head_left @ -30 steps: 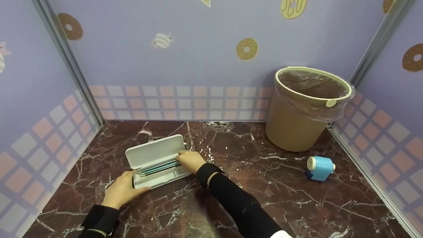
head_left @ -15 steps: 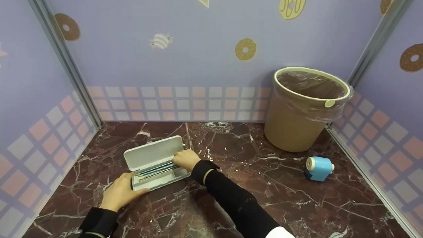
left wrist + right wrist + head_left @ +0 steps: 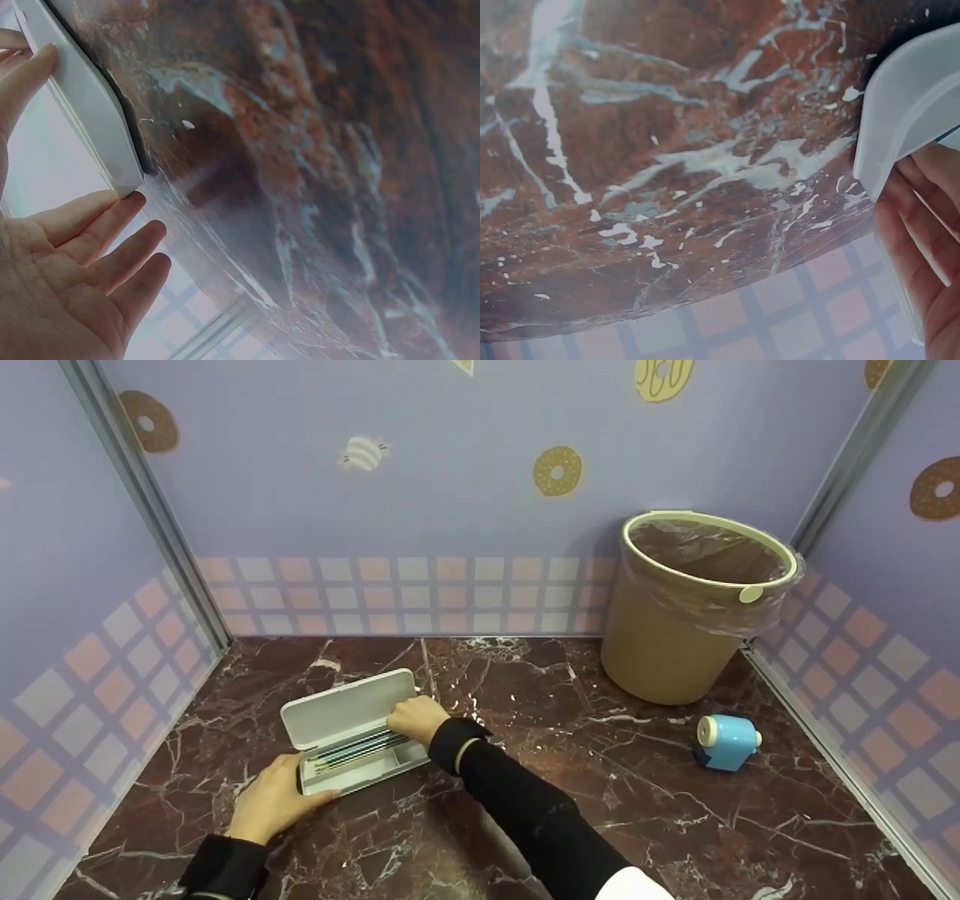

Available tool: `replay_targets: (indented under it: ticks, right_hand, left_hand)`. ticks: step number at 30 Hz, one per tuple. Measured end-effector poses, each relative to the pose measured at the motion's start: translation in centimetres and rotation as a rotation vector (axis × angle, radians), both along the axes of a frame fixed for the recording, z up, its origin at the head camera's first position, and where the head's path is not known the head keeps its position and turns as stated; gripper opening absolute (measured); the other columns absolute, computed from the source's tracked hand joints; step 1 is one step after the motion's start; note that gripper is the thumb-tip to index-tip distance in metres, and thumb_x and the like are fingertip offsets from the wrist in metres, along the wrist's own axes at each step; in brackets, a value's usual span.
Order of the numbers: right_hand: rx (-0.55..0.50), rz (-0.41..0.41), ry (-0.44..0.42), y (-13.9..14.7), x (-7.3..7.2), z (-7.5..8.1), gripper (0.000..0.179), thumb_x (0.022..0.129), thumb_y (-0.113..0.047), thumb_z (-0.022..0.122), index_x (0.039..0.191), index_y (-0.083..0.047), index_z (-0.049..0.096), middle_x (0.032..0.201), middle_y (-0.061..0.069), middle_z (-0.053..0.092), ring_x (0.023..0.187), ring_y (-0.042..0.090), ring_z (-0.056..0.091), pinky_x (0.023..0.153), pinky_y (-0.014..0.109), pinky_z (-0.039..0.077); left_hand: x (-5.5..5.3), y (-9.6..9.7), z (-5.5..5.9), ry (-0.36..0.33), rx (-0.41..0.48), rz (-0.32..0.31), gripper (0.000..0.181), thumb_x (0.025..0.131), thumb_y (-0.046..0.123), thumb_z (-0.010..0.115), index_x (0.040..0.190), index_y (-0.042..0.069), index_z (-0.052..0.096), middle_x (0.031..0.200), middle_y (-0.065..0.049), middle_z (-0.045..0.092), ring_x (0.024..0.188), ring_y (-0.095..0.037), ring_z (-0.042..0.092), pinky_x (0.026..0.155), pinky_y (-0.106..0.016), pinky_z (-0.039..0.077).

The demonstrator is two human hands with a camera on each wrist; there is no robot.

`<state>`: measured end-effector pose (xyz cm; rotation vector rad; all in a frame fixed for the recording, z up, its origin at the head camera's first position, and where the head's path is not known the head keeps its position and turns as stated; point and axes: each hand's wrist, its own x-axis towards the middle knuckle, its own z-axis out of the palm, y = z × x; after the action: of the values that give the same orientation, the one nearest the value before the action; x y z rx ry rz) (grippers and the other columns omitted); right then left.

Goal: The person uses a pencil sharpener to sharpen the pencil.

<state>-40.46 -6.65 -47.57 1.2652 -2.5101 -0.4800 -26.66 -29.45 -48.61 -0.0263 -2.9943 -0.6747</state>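
Against the earlier head pictures, the right hand [image 3: 416, 718] has been shifted slightly leftward along the white pencil case [image 3: 369, 769], while the case itself has barely been moved; by this, it is judged, the pencils [image 3: 351, 751] are being dealt with and the lid [image 3: 345, 708] is left alone. The case is set on the left part of the marble surface [image 3: 750, 840], nearer its left edge than its right, with the lid raised along the far side and the pencils laid lengthwise inside. Its left end is gripped by the left hand [image 3: 271, 799]: the thumb is pressed to the near side and two fingertips are set against the corner, while the other two fingers [image 3: 135, 289] are spread and held clear. The right hand's fingers are bent side by side into the right end of the case; as their tips are hidden, whether a pencil is pinched cannot be told. White scraps [image 3: 474, 703] are strewn right of the case, toward the surface's far edge, a lined bin [image 3: 664, 649] is stood in its far right corner, and a blue device [image 3: 729, 742] is placed near its right edge
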Motion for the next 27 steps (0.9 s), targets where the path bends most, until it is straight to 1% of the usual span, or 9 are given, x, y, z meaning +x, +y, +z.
replay_targets:
  ticks: [5,12,20,27]
  right_hand:
    - [0.007,-0.001,0.009,-0.4,0.2,0.4,0.018,0.091,-0.016,0.062,0.084,-0.023,0.077,0.09,-0.009,0.079,0.076,0.01,0.075,0.065,0.027,0.061]
    - [0.067,-0.026,0.008,-1.0,0.5,0.6,0.018,0.092,-0.017,0.061,0.086,-0.024,0.076,0.091,-0.009,0.08,0.077,0.009,0.076,0.066,0.027,0.061]
    - [0.059,-0.008,0.039,-1.5,0.4,0.2,0.02,0.093,-0.02,0.06,0.087,-0.026,0.078,0.089,-0.01,0.079,0.076,0.008,0.075,0.064,0.026,0.061]
    - [0.068,0.008,0.041,-1.1,0.3,0.2,0.019,0.093,-0.019,0.061,0.087,-0.025,0.077,0.089,-0.01,0.079,0.075,0.008,0.075,0.063,0.026,0.061]
  left_hand:
    - [0.1,0.0,0.0,-0.006,0.003,0.008,0.089,0.077,0.053,0.084,0.139,-0.004,0.054,0.135,-0.029,0.06,0.121,-0.05,0.06,0.098,-0.064,0.049]
    - [0.0,0.1,0.0,-0.014,-0.007,0.006,0.09,0.078,0.052,0.083,0.14,-0.005,0.053,0.137,-0.029,0.059,0.123,-0.05,0.06,0.099,-0.064,0.049]
    - [0.0,0.0,0.1,-0.019,-0.007,0.012,0.09,0.078,0.053,0.083,0.141,-0.004,0.053,0.137,-0.03,0.059,0.123,-0.051,0.059,0.099,-0.064,0.049]
    - [-0.1,0.0,0.0,-0.005,-0.008,0.002,0.09,0.077,0.053,0.084,0.14,-0.004,0.054,0.136,-0.029,0.06,0.121,-0.05,0.061,0.099,-0.064,0.05]
